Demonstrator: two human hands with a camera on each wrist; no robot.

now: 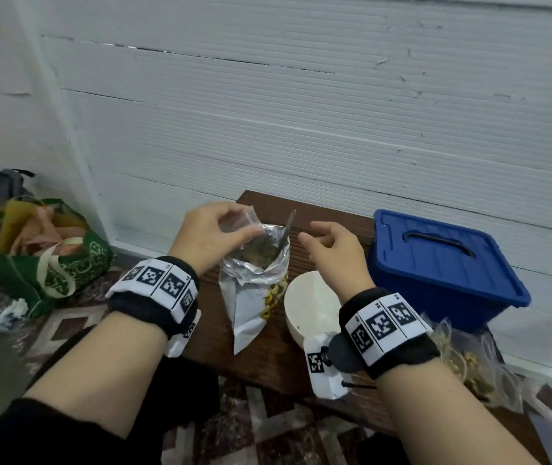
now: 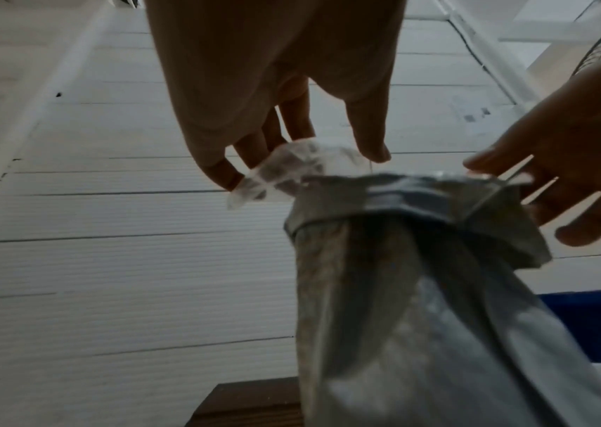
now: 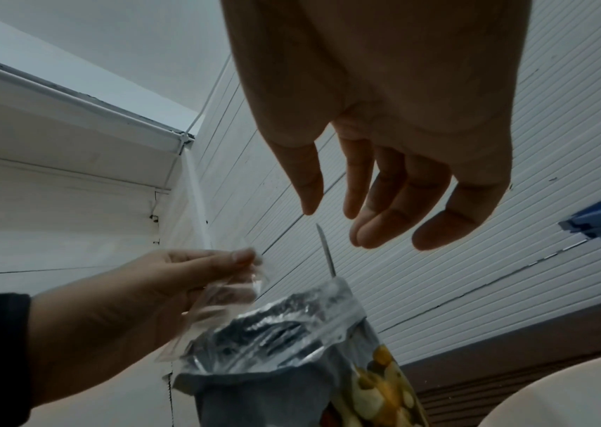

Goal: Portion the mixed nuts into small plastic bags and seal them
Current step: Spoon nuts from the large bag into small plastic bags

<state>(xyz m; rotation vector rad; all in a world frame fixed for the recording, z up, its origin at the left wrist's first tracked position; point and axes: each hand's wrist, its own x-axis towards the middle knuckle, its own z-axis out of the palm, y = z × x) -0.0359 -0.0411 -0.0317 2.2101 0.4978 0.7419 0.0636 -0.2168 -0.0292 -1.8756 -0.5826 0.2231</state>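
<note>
Hands meeting over the open nut pouch

Your left hand [image 1: 208,229] is pinching a small clear plastic bag [image 1: 239,223] between thumb and fingertips, holding it right at the rolled-down mouth of the foil nut pouch [image 1: 254,286]. That pouch is standing upright on the brown desk [image 1: 268,357], and a metal spoon [image 1: 288,226] is leaning inside it, handle sticking up past the rim. Your right hand [image 1: 333,250] is hovering just right of the pouch mouth, fingers loosely curled and holding nothing. A white bowl [image 1: 305,307] is sitting just right of the pouch, under your right wrist. A blue lidded box [image 1: 442,263] is resting farther right of the pouch, and filled clear bags [image 1: 469,364] are lying right of the bowl, at the desk's near right edge.
</note>
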